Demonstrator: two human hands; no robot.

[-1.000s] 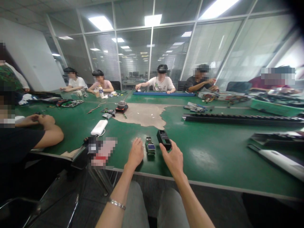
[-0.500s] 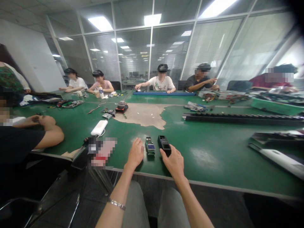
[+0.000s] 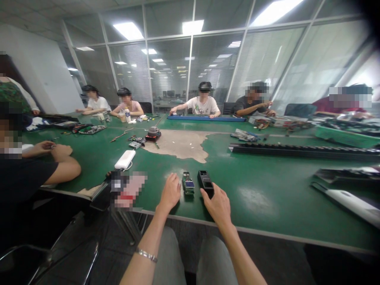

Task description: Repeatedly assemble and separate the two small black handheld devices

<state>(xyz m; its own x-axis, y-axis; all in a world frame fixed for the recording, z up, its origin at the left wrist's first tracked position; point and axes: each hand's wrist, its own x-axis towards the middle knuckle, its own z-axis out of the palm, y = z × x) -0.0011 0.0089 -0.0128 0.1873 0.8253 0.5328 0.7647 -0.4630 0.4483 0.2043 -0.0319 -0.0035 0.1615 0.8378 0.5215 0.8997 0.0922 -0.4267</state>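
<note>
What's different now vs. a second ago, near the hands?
The black case has come down and nearer the wearer, and turned straighter; it now seems to rest on the green table. The right hand came down with it and still has its near end. No visible letting go. Unchanged: the circuit board and the left hand beside it.

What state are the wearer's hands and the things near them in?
Circuit board: bare, components exposed
Black casing: openings facing up, apart from circuit board
Left hand: fingers curled, contents hidden
Right hand: gripping black casing's near end
White device: lying flat
</note>
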